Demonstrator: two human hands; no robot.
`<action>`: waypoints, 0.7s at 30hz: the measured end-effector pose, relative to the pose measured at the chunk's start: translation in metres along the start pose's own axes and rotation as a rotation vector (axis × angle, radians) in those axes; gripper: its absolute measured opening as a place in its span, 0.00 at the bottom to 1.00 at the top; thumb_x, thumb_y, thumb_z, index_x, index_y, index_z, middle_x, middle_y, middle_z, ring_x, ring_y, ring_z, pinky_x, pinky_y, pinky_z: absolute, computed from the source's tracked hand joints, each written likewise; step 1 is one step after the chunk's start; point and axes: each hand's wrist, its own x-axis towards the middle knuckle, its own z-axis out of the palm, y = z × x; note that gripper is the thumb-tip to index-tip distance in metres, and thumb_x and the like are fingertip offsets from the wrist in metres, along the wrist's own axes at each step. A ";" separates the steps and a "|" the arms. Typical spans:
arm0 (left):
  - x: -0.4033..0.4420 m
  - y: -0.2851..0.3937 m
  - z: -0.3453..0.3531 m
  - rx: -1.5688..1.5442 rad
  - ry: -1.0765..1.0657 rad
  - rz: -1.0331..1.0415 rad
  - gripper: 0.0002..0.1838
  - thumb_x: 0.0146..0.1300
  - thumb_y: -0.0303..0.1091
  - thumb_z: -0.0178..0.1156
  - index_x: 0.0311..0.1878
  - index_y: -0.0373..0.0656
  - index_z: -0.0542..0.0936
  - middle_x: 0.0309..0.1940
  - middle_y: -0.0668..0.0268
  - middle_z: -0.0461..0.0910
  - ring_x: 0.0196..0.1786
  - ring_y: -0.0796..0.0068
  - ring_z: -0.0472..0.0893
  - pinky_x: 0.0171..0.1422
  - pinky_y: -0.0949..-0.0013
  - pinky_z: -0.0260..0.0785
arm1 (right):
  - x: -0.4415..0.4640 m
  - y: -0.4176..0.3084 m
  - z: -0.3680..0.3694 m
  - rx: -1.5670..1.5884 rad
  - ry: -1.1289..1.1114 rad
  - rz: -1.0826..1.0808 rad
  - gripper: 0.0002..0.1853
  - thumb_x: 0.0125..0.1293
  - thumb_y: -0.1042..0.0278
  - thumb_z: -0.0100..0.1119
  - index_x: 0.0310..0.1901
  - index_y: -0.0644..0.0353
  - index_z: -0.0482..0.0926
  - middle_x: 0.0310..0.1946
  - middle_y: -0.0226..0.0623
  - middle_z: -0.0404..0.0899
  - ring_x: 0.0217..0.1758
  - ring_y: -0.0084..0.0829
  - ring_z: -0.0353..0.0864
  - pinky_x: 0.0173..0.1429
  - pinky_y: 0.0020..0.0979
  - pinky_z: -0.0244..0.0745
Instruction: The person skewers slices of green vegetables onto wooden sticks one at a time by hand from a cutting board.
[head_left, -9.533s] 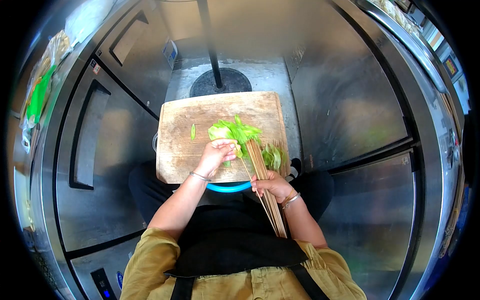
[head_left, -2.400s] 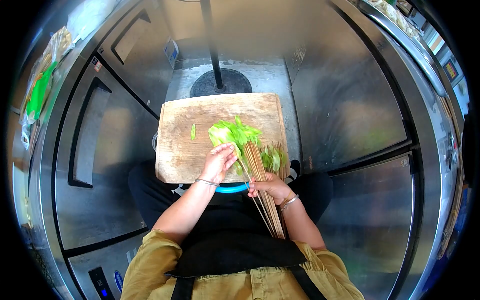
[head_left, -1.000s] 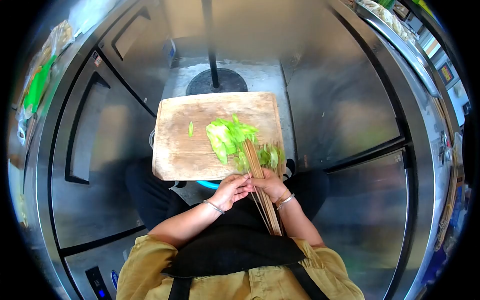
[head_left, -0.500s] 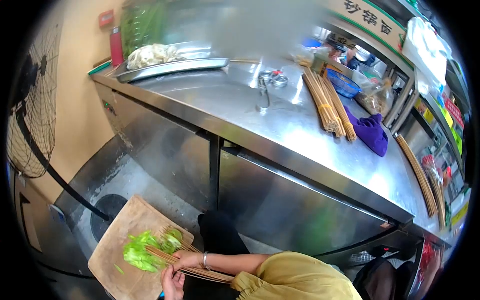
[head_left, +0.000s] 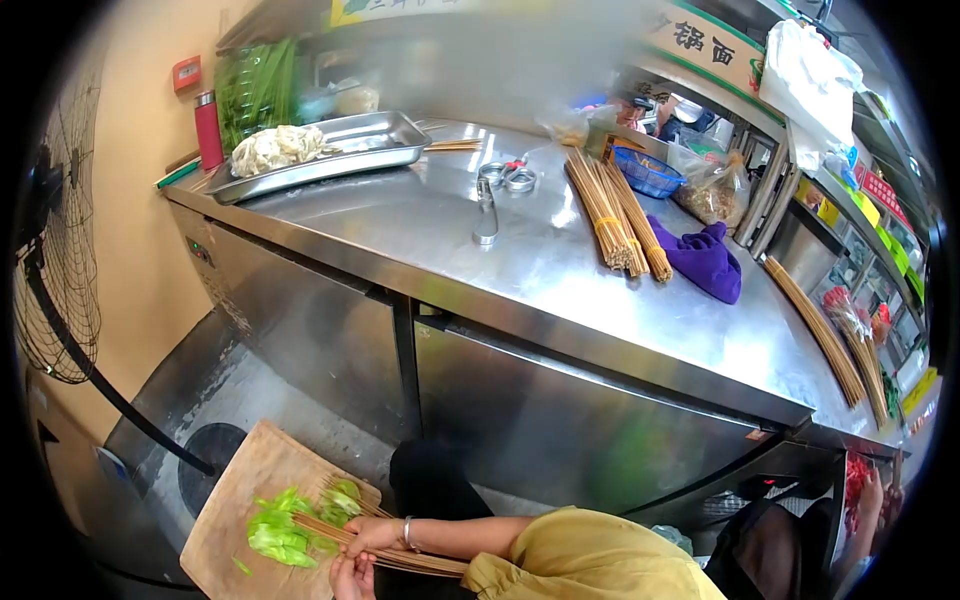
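Observation:
My right hand (head_left: 372,536), with a bracelet at its wrist, is closed around a bundle of thin wooden skewers (head_left: 425,562). The skewers run back under the forearm, and their front ends lie over green lettuce leaves (head_left: 280,532). Just below, the fingers of my left hand (head_left: 352,577) are drawn together against the bundle beside the right hand; what they pinch is hidden. More lettuce (head_left: 342,501) sits at the skewer tips just beyond the right hand. Beneath all this is a wooden cutting board (head_left: 225,500).
Along the steel counter (head_left: 400,230) are a metal tray (head_left: 345,160) with a pale heap, scissors (head_left: 487,210), bundled skewers (head_left: 603,215), a purple cloth (head_left: 705,262) and a blue basket (head_left: 648,175). A fan (head_left: 60,270) stands left. Another person's hand (head_left: 872,492) shows lower right.
The view has shifted, so the counter and its items appear further left. My left hand has come slightly closer to the right one, which keeps its grip on the skewers.

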 end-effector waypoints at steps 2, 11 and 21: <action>0.006 -0.004 -0.008 -0.010 -0.057 0.027 0.13 0.60 0.28 0.52 0.48 0.36 0.71 0.39 0.62 0.76 0.45 0.71 0.76 0.56 0.69 0.70 | 0.000 -0.005 -0.001 0.094 -0.051 0.048 0.12 0.50 0.78 0.57 0.38 0.64 0.69 0.22 0.29 0.74 0.19 0.15 0.71 0.22 0.17 0.66; 0.041 -0.009 -0.029 0.134 0.032 -0.007 0.04 0.61 0.32 0.52 0.37 0.43 0.73 0.30 0.66 0.75 0.33 0.79 0.75 0.40 0.80 0.72 | 0.007 -0.003 -0.009 0.309 -0.093 0.130 0.10 0.51 0.79 0.56 0.36 0.64 0.70 0.23 0.37 0.77 0.19 0.20 0.75 0.21 0.18 0.70; -0.005 -0.023 0.041 -0.164 -0.061 -0.247 0.21 0.62 0.53 0.44 0.53 0.52 0.66 0.56 0.62 0.64 0.57 0.65 0.63 0.61 0.52 0.55 | 0.007 0.002 -0.014 0.464 -0.145 0.208 0.09 0.51 0.80 0.54 0.35 0.63 0.71 0.24 0.37 0.75 0.20 0.19 0.74 0.17 0.16 0.68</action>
